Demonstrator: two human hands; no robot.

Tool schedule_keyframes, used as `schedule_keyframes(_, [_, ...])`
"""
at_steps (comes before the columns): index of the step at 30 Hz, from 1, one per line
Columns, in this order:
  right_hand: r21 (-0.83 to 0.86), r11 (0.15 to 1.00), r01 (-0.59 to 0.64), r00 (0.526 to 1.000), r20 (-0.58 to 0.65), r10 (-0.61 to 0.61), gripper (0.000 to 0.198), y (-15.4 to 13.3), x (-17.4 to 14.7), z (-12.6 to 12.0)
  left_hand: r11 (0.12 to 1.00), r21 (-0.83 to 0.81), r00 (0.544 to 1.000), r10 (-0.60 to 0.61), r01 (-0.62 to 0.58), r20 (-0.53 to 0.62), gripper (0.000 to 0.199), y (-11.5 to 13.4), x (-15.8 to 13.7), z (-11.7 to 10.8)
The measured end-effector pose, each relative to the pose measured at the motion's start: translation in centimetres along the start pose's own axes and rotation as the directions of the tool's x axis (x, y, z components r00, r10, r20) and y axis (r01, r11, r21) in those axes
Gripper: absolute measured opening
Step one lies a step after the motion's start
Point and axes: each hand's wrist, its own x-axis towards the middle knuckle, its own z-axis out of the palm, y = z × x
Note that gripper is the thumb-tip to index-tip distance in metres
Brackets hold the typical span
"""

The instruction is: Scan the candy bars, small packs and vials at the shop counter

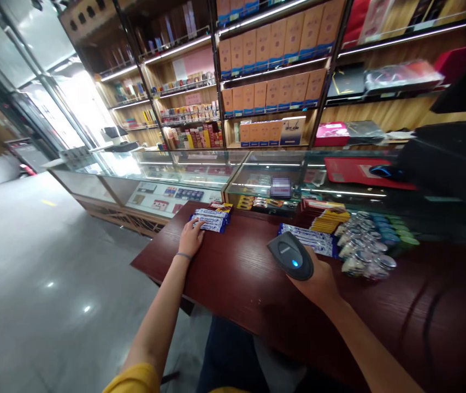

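Note:
My right hand (320,278) is wrapped round a dark grey barcode scanner (290,255), which has a blue light lit on its top. The scanner is held above the reddish-brown table (241,273). At the left, my left hand (192,239) rests with its fingers stretched out on a group of blue-and-white stick packets (213,219). Just behind the scanner lies a second row of blue-and-white packets (308,238), partly covered by it. Small round-lidded jars (366,245) are bunched to the right of my right hand.
Yellow and red packs (326,215) lie behind the jars, with green and blue items (394,228) beside them. A glass display counter (175,169) borders the table's far side. It bears a red mat (364,172) with a mouse (385,171). Stocked shelves (273,61) line the wall.

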Motion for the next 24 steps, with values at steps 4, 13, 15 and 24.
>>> schedule_keyframes(4, [-0.019, 0.997, 0.08, 0.997, -0.005, -0.08, 0.031, -0.1, 0.0, 0.2, 1.0, -0.001, 0.997, 0.025, -0.025, 0.073, 0.041, 0.3, 0.1, 0.4])
schedule_keyframes(13, [0.017, 0.999, -0.029, 0.999, 0.033, 0.028, 0.034, 0.4, -0.5, 0.6, 1.0, -0.022, 0.993, 0.006, -0.003, 0.114, 0.031, 0.4, 0.0, -0.1])
schedule_keyframes(15, [0.018, 0.998, -0.058, 0.998, 0.039, 0.057, 0.036, 0.6, -0.6, 0.7, 0.999, -0.043, 0.992, 0.018, -0.013, 0.121, 0.026, 0.5, 0.0, -0.3])
schedule_keyframes(24, [0.091, 0.988, -0.128, 0.992, 0.001, 0.128, 0.037, 1.9, -1.5, 1.3, 0.944, -0.33, 0.999, -0.016, 0.027, 0.036, 0.024, 3.3, 0.7, -1.2])
